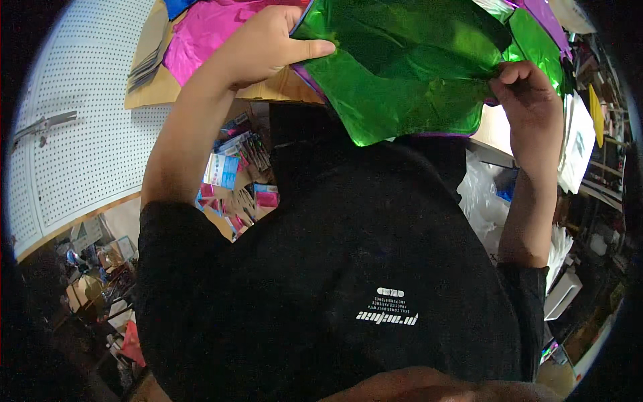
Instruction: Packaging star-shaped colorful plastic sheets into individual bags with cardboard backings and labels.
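A shiny green foil sheet (402, 87) is stretched between my two hands, its lower edge hanging over the near edge of a wooden table (281, 89). Creases run across it, and a thin purple rim shows along parts of its border. My left hand (284, 43) grips the sheet's left edge, thumb lying on top and fingers partly hidden behind. On the opposite side, my right hand (529, 87) pinches the right edge between thumb and curled fingers. Pink foil (201, 37) lies on the table beyond my left forearm. More green foil (534, 41) and purple foil (546, 20) lie past my right hand.
A stack of brown card pieces (149, 57) sits at the table's left end. White pegboard (87, 114) stands at the left. Below the table are colourful small packages (224, 171) and clear plastic bags (483, 194). Clutter fills the lower left.
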`<action>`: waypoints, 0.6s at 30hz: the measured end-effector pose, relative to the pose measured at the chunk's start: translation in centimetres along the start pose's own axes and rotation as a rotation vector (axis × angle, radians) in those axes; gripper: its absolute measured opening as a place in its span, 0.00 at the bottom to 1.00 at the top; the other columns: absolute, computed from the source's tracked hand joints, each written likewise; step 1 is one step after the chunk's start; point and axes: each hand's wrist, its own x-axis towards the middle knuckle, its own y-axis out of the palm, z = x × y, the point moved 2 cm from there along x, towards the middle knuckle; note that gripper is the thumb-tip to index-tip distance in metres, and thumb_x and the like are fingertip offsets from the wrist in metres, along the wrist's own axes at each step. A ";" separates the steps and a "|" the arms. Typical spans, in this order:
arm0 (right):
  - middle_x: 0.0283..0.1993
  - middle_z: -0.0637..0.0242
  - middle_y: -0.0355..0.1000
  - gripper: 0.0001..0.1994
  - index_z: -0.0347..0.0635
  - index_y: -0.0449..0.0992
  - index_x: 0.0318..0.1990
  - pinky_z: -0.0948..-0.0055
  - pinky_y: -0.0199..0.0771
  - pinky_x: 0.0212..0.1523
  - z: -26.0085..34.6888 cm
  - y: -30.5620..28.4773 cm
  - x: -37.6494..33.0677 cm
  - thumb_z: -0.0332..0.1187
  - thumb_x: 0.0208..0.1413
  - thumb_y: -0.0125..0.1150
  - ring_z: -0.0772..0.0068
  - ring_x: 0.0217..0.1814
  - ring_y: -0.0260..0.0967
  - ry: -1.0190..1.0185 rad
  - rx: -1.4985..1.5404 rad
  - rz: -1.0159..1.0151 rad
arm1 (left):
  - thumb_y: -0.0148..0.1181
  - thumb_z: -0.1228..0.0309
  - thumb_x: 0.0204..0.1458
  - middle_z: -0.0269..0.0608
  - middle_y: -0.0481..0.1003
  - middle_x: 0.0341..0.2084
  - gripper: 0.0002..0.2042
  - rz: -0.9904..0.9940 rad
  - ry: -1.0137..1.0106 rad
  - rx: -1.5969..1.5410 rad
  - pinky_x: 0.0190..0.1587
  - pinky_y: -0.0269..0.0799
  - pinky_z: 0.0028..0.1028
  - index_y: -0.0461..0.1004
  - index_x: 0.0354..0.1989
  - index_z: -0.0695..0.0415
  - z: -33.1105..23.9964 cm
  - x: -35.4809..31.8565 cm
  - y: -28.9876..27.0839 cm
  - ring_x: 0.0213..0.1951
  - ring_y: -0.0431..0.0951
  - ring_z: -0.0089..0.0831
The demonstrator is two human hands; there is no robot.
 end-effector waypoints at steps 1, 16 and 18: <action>0.40 0.68 0.74 0.05 0.35 0.74 0.42 0.74 0.81 0.43 -0.3 -0.1 0.2 0.17 0.63 0.61 0.78 0.41 0.74 0.006 -0.028 0.025 | 0.68 0.70 0.61 0.41 0.84 0.45 0.18 0.047 -0.055 -0.136 0.55 0.77 0.29 0.77 0.56 0.66 0.6 0.1 0.2 0.46 0.82 0.27; 0.54 0.65 0.72 0.25 0.35 0.71 0.58 0.74 0.78 0.52 -1.0 1.5 -0.7 0.15 0.52 0.67 0.75 0.53 0.73 0.281 -0.259 0.403 | 0.63 0.86 0.54 0.40 0.73 0.62 0.33 0.171 0.109 -0.110 0.62 0.75 0.28 0.66 0.71 0.61 2.2 -2.5 -1.0 0.61 0.75 0.28; 0.54 0.64 0.72 0.25 0.36 0.71 0.58 0.74 0.78 0.52 -1.2 1.7 -0.9 0.14 0.51 0.67 0.74 0.53 0.74 0.195 -0.391 0.394 | 0.64 0.85 0.54 0.41 0.74 0.62 0.32 0.100 0.117 0.061 0.62 0.75 0.29 0.68 0.70 0.60 1.9 -2.9 -0.8 0.61 0.75 0.28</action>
